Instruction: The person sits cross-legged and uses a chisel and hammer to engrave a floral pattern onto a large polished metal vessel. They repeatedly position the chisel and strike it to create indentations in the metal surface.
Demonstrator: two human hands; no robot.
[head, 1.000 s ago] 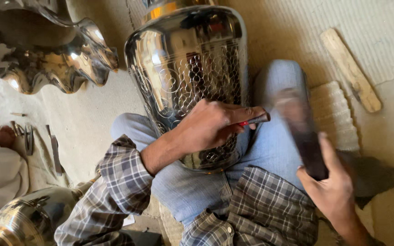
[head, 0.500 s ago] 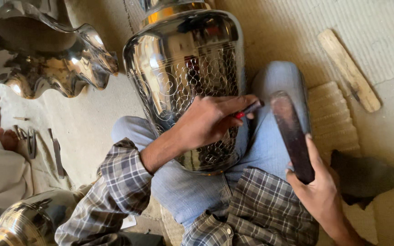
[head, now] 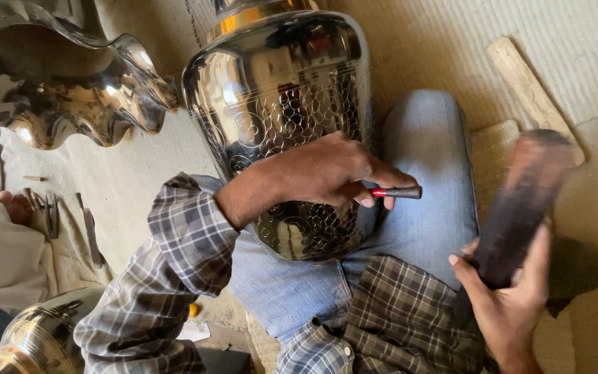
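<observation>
A large polished metal vase [head: 278, 90] with an engraved circle pattern lies across my lap, resting against my jeans-clad leg [head: 423, 173]. My left hand [head: 320, 173], in a plaid sleeve, rests on the vase's side. It grips a thin punch with a red band [head: 399, 192], whose free end sticks out to the right. My right hand [head: 506, 298] at the lower right holds a dark wooden striker [head: 520, 201] by its lower end. The striker is blurred and stands well to the right of the punch, apart from it.
A shiny scalloped metal bowl [head: 70, 90] sits at the upper left. A pale wooden stick [head: 531, 93] lies on the woven mat at the upper right. Small metal tools [head: 50, 215] and another person's foot [head: 12, 204] are at the left. A round metal vessel [head: 36, 339] is at the bottom left.
The wooden striker has swung to the right, away from the punch. My left hand and the punch stay on the vase.
</observation>
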